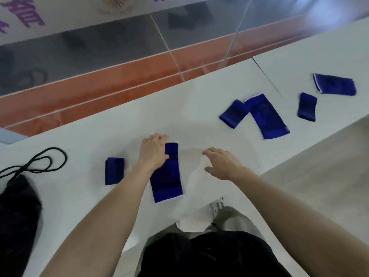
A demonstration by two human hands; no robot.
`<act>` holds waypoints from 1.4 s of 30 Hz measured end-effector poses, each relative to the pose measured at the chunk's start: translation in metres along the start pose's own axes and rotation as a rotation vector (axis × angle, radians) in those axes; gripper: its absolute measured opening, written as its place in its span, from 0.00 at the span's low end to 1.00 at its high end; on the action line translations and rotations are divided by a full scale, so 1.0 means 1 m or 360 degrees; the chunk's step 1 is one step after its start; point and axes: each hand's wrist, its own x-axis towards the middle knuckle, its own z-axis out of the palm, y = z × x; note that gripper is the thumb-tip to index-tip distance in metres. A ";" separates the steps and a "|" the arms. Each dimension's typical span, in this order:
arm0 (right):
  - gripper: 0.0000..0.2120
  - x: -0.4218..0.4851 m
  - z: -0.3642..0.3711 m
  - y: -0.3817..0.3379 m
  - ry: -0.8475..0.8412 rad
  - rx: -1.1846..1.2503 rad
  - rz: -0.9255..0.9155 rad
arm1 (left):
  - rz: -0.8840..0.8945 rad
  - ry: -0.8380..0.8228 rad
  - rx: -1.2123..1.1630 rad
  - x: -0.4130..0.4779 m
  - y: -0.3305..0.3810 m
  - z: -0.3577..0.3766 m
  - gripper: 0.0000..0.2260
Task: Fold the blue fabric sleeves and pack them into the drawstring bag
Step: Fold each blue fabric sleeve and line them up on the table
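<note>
White bench (79,196) carries an unfolded blue sleeve (166,176), pinned flat under the left hand (152,151). Right hand (221,163) hovers open and empty beside it. Black drawstring bag (18,206) lies far left. Risk: one-handed folding may skew the sleeve edges.

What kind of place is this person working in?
Probably an indoor work counter in a shop or public hall: a long white table, glossy grey and orange floor tiles, and a banner with purple lettering beyond.
</note>
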 end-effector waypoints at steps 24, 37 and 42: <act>0.09 -0.036 -0.035 0.231 0.0029 0.1228 -0.0030 | -0.0245 0.0167 -0.0806 0.018 0.264 -0.112 0.13; 0.20 -0.033 -0.085 0.277 0.0513 0.1611 0.0410 | -0.0201 0.0214 -0.1303 0.088 0.309 -0.152 0.11; 0.37 -0.038 -0.144 0.246 0.0544 0.1425 -0.0036 | -0.0010 0.0241 -0.1322 0.099 0.330 -0.165 0.22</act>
